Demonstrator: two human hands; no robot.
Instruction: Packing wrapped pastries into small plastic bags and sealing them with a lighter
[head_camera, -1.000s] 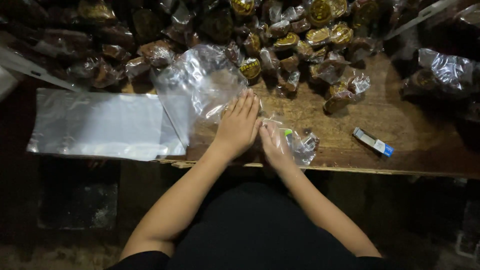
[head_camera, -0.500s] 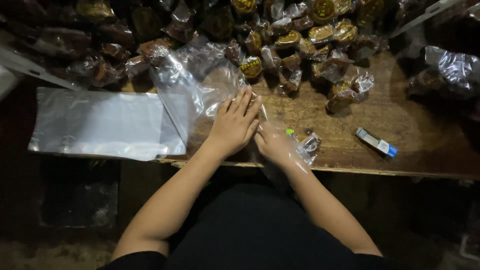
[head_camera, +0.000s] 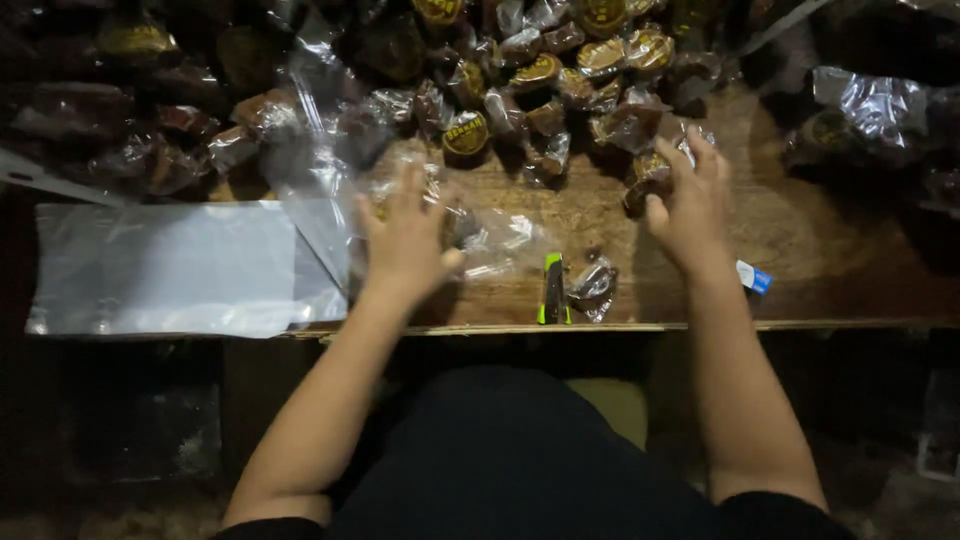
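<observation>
Right hand now away, loose grip over wrapped sweet; left hand flat on clear bag.

The pile of wrapped sweets runs off the top edge; its extent cannot be told. The left hand covers part of the clear plastic bag, whose contents are too dim to identify. The right hand hides most of a blue and white item. The desk is cut off on the right.
</observation>
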